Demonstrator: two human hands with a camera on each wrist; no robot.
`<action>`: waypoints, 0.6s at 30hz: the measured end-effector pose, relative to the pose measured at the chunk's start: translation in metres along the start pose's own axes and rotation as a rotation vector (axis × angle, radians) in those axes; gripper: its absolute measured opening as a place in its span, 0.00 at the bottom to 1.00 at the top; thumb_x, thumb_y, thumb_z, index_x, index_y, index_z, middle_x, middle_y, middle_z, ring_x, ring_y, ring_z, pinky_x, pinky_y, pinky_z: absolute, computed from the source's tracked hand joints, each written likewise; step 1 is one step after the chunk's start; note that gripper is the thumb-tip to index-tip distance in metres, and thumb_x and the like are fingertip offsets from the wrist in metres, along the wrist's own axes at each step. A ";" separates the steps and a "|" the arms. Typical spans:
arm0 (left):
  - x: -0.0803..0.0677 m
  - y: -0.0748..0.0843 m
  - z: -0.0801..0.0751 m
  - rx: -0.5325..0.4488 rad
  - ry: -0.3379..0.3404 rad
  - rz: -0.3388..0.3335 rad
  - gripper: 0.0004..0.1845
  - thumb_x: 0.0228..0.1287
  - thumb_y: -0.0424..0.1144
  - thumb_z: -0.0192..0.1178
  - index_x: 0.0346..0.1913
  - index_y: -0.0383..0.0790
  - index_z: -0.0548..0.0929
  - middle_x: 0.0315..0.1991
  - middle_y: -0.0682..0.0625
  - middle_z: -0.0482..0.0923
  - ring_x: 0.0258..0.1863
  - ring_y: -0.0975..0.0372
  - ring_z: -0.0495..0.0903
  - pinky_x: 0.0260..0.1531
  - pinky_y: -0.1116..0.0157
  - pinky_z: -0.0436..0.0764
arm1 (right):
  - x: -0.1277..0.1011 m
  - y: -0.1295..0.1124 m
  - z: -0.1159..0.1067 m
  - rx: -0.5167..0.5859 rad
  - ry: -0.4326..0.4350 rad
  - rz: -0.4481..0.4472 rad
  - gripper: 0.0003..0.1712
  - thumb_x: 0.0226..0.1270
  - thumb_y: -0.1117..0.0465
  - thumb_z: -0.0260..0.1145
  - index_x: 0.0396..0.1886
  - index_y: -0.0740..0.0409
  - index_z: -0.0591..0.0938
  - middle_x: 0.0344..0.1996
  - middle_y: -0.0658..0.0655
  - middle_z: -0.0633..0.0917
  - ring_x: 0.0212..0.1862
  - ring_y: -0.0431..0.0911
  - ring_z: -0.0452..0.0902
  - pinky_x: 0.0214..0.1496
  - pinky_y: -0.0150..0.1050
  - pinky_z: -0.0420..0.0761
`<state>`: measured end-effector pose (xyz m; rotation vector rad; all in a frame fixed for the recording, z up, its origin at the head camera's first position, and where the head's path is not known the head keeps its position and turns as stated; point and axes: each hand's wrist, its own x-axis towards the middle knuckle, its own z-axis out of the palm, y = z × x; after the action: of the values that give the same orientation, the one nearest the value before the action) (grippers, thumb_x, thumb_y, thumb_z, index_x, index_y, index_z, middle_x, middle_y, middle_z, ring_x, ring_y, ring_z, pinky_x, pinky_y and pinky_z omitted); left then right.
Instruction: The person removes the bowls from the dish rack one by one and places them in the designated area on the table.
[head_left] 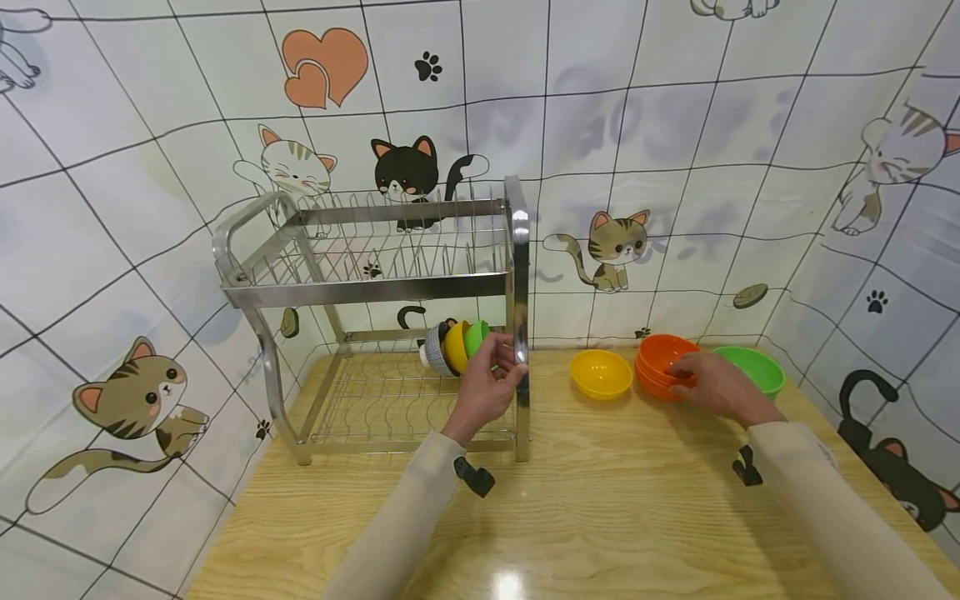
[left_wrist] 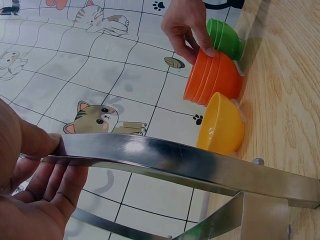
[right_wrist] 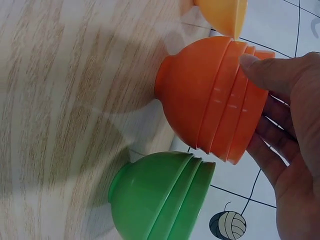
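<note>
The right hand (head_left: 712, 383) pinches the rim of the orange bowls (right_wrist: 200, 95), stacked on the table (head_left: 600, 500) beside a yellow bowl (head_left: 602, 379); the left hand (head_left: 483, 393) grips the rack (head_left: 375, 292). Probably these bowls are light, stiff, somewhat slippery — the rim seems the surest hold.

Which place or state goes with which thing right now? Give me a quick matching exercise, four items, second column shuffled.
Things
1. Orange bowl stack
2. Green bowl stack
3. Patterned bowl
4. Left hand

Places and states
A. On the lower tier, beside a yellow bowl
B. Pinching the right-hand upright of the dish rack
C. On the tabletop, with the right hand gripping it
D. Farthest right of all the bowls, untouched

Right pairs: 1-C, 2-D, 3-A, 4-B
</note>
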<state>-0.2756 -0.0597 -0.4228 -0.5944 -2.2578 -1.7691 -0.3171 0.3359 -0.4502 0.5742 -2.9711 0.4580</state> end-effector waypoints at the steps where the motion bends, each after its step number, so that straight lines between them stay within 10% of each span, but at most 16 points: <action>1: 0.000 0.000 0.000 -0.002 0.000 -0.001 0.19 0.69 0.28 0.64 0.60 0.39 0.74 0.44 0.40 0.78 0.38 0.61 0.75 0.36 0.74 0.77 | 0.000 0.001 0.001 -0.003 -0.003 -0.005 0.18 0.65 0.62 0.73 0.53 0.63 0.87 0.51 0.66 0.88 0.53 0.62 0.83 0.58 0.64 0.81; 18: -0.001 0.009 0.003 -0.003 0.013 -0.060 0.19 0.69 0.25 0.61 0.61 0.31 0.73 0.46 0.33 0.77 0.39 0.55 0.75 0.35 0.74 0.75 | -0.009 -0.009 -0.001 -0.007 0.051 0.053 0.35 0.65 0.46 0.74 0.65 0.62 0.79 0.64 0.71 0.77 0.66 0.67 0.68 0.67 0.70 0.71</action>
<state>-0.2705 -0.0551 -0.4159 -0.5195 -2.2880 -1.7983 -0.3054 0.3316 -0.4481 0.4769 -2.9439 0.4588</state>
